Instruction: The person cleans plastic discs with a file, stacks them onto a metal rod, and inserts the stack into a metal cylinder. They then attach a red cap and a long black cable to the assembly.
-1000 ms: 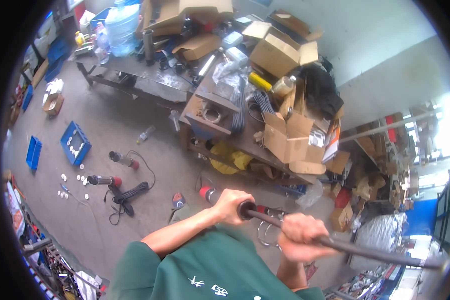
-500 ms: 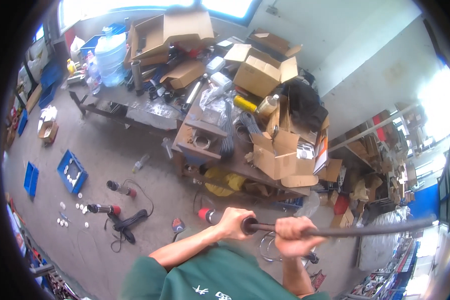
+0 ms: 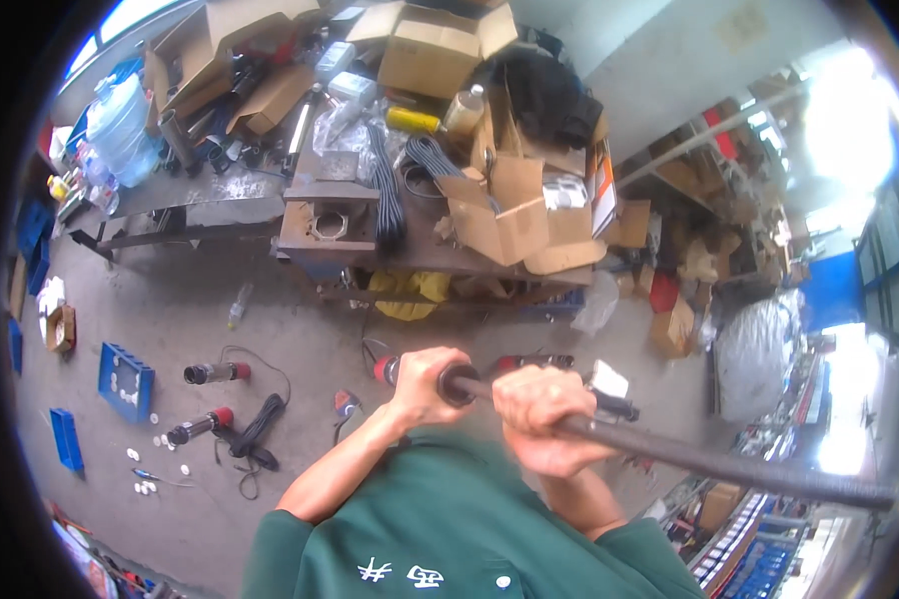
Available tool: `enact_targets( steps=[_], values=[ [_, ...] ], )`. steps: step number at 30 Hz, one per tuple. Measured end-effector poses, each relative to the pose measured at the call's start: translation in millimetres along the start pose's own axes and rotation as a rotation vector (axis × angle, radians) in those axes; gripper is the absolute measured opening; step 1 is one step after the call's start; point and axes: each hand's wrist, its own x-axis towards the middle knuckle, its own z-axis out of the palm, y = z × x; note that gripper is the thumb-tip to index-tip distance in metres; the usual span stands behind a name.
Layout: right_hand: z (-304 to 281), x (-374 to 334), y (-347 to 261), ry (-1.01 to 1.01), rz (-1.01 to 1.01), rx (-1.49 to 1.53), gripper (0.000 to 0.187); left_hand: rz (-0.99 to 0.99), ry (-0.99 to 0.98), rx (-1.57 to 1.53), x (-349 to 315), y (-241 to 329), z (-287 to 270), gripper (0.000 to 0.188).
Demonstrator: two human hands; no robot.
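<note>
A long dark metal bar (image 3: 729, 466) runs from between my hands out to the right, sloping down toward the right rim. My right hand (image 3: 541, 404) is closed around it, near its inner end. Beside it on the left, my left hand (image 3: 425, 387) is wrapped at a dark round piece (image 3: 458, 383) where the bar ends or enters; the fingers partly hide how the two join. Both hands are raised in front of my green shirt. On the floor beyond my left hand lies a red-ended tool (image 3: 388, 369), partly covered by that hand.
Two red-and-black corded power tools (image 3: 217, 372) (image 3: 202, 426), a blue bin (image 3: 126, 382) with white discs, and another blue bin (image 3: 66, 439) lie on the floor at left. A cluttered metal bench (image 3: 320, 255) with open cartons (image 3: 514, 215) stands ahead. Packed shelves (image 3: 759, 539) line the right.
The bar's far end has swung downward, from nearly level to a slope. Both hands still grip. The surroundings have shifted up and left in view.
</note>
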Motion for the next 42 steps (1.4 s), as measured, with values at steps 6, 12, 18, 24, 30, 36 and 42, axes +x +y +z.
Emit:
enact_targets(
  steps=[6,12,18,24,30,36,42],
  values=[
    [-16.2,71.0,-144.7,0.225,-0.067,0.131,0.047,-0.029,0.031,-0.034,-17.3,-26.7,-5.9,0.041],
    [-84.9,97.3,-195.5,0.242,-0.137,-0.184,0.041,-0.076,0.098,-0.010,-24.0,-14.2,-31.5,0.035],
    [-145.8,84.4,-25.2,0.569,-0.305,-0.579,0.039,-0.121,0.025,-0.009,-10.3,4.6,-29.4,0.036],
    [-210.8,-77.0,190.3,1.187,0.147,-0.248,0.043,-0.198,0.150,0.043,-19.9,15.5,-53.0,0.036],
    [-256.0,-156.9,352.3,1.740,1.065,0.181,0.055,-0.253,0.223,0.105,-20.0,17.5,-57.3,0.037],
    [-341.7,-58.5,454.5,0.911,1.073,-0.814,0.086,-0.269,0.221,0.017,-13.9,7.7,-15.7,0.040],
    [-191.0,50.7,486.7,0.100,0.984,-1.339,0.089,-0.352,0.276,0.173,-40.3,19.7,-45.2,0.041]
  ],
)
